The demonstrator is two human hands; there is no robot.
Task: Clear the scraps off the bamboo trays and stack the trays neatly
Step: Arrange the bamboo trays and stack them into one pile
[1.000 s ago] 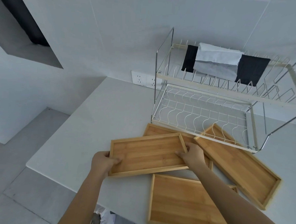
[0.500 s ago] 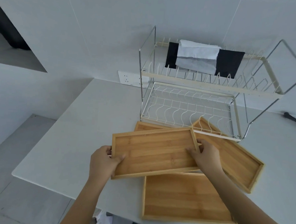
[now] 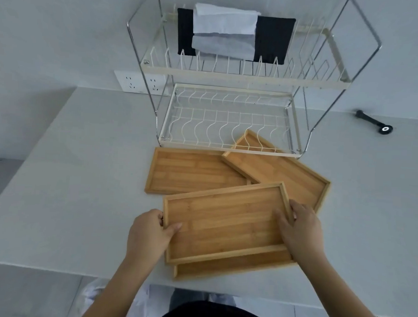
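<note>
Both hands hold one bamboo tray (image 3: pixel 226 222) by its short ends: my left hand (image 3: pixel 148 235) grips the left end, my right hand (image 3: pixel 301 231) the right end. This tray lies slightly askew over a second tray (image 3: pixel 233 266) near the counter's front edge, which shows only along its front strip. A third tray (image 3: pixel 190 173) lies flat behind them on the left. A fourth tray (image 3: pixel 287 172) lies angled at the right, its far corner under the dish rack. No scraps are visible on any tray.
A two-tier wire dish rack (image 3: pixel 231 120) stands at the back, with black and white cloths (image 3: pixel 231 33) on its upper tier. A wall socket (image 3: pixel 139 82) sits left of it. A small black tool (image 3: pixel 374 122) lies at the back right. The counter's front edge (image 3: pixel 76 271) is close.
The held tray has moved toward me, from above the back-left tray to above the front tray. The view has tilted down and shifted right.
</note>
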